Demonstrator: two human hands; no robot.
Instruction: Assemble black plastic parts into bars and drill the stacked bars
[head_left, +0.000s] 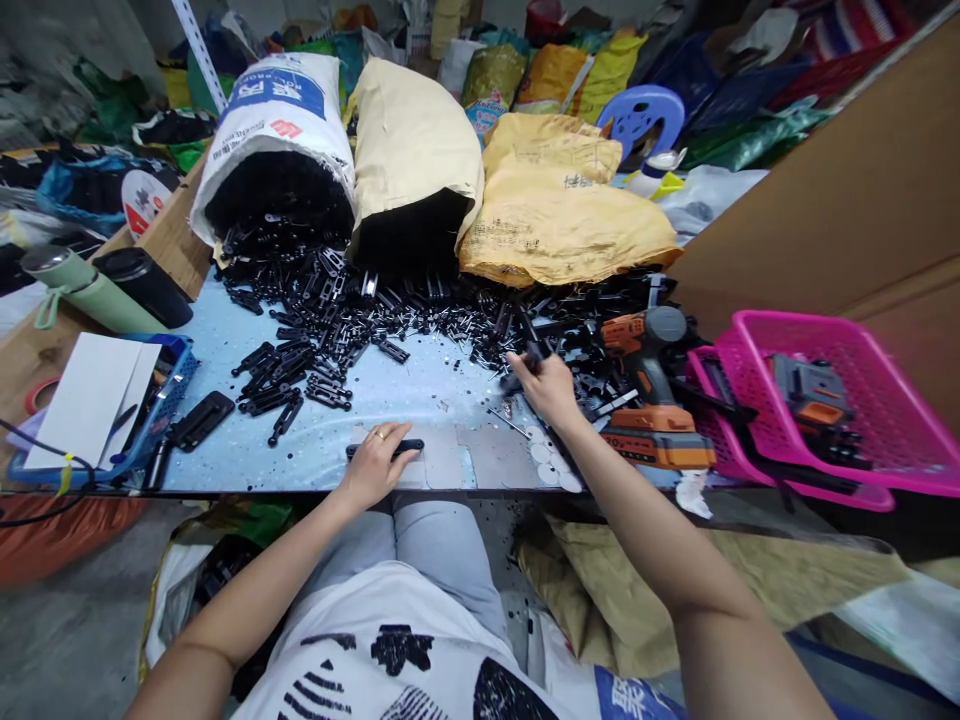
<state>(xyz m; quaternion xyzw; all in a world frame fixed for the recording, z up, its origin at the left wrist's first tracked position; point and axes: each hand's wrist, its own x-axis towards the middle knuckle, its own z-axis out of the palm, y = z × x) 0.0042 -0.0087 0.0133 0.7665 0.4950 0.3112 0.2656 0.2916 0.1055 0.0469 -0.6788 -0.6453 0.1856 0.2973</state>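
Observation:
My left hand [381,462] is closed on a small black bar-shaped part [409,446], held flat near the table's front edge. Its fingers cover much of the part. Farther to the right, my right hand [553,390] is wrapped round a dark object [534,352], smeared by motion, whose kind I cannot make out. Beyond it lies a heap of small screws or pins [457,325] and black parts. Left of centre, several black link-shaped parts [281,375] lie in a loose pile. A thin metal rod [510,422] rests on the table just below my right hand.
An orange cordless drill [652,400] stands at the right beside a pink basket [757,350]. Across the back lie a white sack [281,110], a beige sack [412,140] and a yellow sack [570,220]. At left are a blue tray [176,370] and a green flask [97,290].

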